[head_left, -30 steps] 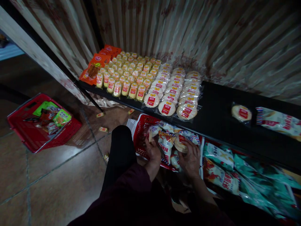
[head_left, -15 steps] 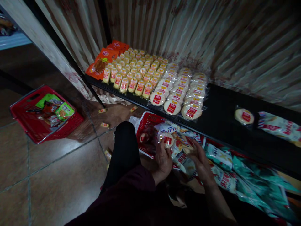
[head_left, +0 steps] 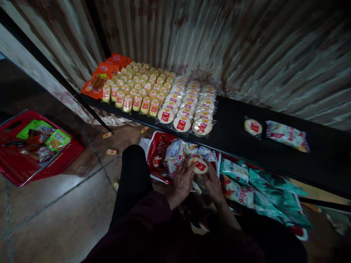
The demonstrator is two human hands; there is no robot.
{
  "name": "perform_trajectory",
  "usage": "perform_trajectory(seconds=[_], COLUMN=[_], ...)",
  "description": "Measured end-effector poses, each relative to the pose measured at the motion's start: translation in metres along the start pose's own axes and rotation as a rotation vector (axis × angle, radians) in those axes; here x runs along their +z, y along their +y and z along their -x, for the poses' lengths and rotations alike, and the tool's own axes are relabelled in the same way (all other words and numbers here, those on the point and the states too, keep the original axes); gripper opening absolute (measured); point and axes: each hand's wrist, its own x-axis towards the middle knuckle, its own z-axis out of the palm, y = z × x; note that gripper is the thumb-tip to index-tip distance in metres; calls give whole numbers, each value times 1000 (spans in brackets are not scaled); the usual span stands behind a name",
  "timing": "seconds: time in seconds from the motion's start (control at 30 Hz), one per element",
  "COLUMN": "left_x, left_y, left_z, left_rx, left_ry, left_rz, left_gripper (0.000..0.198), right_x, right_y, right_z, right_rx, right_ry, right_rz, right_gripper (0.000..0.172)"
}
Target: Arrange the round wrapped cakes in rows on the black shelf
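Dim room, brown tiled floor (head_left: 68, 215), black shelf (head_left: 230, 124) before a pleated curtain (head_left: 164, 36). Nearest: left hand (head_left: 183, 179) grips a wrapped round cracker (head_left: 199, 165), red label up, lettering too blurred to read; right hand (head_left: 213, 182) curls at its right edge, cannot tell whether gripping. Cracker is over a red basket (head_left: 161, 138) of striped-edge snack bags (head_left: 175, 149). Right of it, teal bags (head_left: 270, 190). On shelf: three rows of round crackers (head_left: 182, 124), red labels; small yellow packets (head_left: 137, 102), red-and-orange labels; farther left, orange packets (head_left: 98, 78) with oval logo, illegible.
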Motion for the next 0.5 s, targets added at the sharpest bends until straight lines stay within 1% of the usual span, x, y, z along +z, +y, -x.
perform_trajectory(seconds=[0.07,0.1,0.13,0.17,0.2,0.23,0.27,0.3,0.33,0.37,0.43,0.47,0.5], left_x=[6,7,8,7,5,3,-1,-7,-13,-20,-36,-44,-50], left_y=[-3,-4,-5,-6,-7,-8,-10,-13,-17,-23,-37,-45,-52], left_z=[-7,-11,-14,-17,-18,-20,-21,-22,-23,-25,-29,-31,-31], left_rx=[25,50,74,94,110,122,117,78,-4,-131,-458,-592,-680], left_ry=[-28,-50,-72,-91,-110,-128,-139,-130,-96,-34,125,185,218], left_rz=[-8,-11,-11,-5,10,39,78,119,148,158,130,108,95], left_gripper=[53,57,60,63,64,65,63,60,56,50,38,31,26], right_x=[-10,-14,-18,-20,-21,-21,-18,-15,-11,-6,3,6,9], right_y=[-7,-13,-19,-25,-31,-36,-38,-39,-38,-36,-29,-26,-23], right_z=[2,2,1,-1,-4,-8,-11,-14,-16,-18,-19,-18,-18], right_rx=[120,141,129,76,-7,-92,-158,-198,-212,-211,-186,-174,-164], right_ry=[156,250,323,342,285,192,90,9,-34,-51,-34,-19,-3], right_rz=[-53,-29,23,76,129,173,212,248,282,313,358,370,376], right_gripper=[42,41,42,44,45,45,43,39,37,36,35,36,36])
